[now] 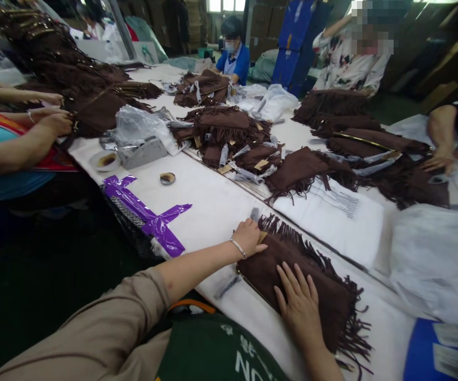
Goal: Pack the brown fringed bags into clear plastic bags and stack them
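Note:
A dark brown fringed bag (264, 270) lies flat on the white table before me, its fringe spread along the far and right edges. My left hand (248, 237), with a silver bangle at the wrist, is curled around the bag's left corner. Beside its thumb a tan tag (262, 238) shows in part, and a grey wrapped end (255, 214) sticks out past the knuckles. My right hand (298, 304) rests palm down on the bag with fingers spread. A plastic-wrapped strip (227, 286) lies at the bag's near left side.
Brown fringed bags (225, 124) are piled across the table, with more at the right (372, 143). Purple tape (145, 214) covers the left table edge. A small round dish (167, 178) sits nearby. Clear plastic bags (439, 259) lie right. Co-workers' hands (56, 121) work at the left.

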Demonstrator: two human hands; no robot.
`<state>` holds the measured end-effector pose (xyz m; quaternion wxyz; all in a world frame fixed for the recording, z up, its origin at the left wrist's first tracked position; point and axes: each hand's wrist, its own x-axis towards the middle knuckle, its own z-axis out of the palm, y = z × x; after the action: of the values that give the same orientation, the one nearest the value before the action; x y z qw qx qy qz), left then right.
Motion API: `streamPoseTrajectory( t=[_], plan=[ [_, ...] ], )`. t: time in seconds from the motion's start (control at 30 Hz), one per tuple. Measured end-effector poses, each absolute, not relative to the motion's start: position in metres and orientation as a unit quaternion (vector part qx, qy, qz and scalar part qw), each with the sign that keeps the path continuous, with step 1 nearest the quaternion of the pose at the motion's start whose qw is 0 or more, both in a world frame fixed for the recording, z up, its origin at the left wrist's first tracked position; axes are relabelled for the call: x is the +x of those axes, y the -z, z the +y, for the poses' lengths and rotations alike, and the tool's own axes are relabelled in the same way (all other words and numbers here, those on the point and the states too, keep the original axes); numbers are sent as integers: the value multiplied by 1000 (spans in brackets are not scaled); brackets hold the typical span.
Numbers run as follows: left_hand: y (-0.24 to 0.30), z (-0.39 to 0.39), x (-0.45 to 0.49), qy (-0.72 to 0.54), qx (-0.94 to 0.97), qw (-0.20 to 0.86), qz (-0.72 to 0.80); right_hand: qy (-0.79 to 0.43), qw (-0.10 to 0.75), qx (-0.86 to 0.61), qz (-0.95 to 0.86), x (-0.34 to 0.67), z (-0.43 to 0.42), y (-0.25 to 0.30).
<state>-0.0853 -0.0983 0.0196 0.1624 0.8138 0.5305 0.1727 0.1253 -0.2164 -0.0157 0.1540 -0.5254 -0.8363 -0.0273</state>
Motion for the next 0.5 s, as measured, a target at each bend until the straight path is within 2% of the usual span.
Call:
streamPoseTrajectory(
  t=[0.13,0.27,0.5],
  plan=[
    [-18,-82,-90,-226,754,275,552,20,172,-525,-833,127,-215,18],
    [-18,-95,-142,-303,665,335,595,-3,198,-529,-825,117,-216,12],
    [4,-177,-211,-424,478,408,652,-104,159,-301,-934,35,-216,-9]
  ],
)
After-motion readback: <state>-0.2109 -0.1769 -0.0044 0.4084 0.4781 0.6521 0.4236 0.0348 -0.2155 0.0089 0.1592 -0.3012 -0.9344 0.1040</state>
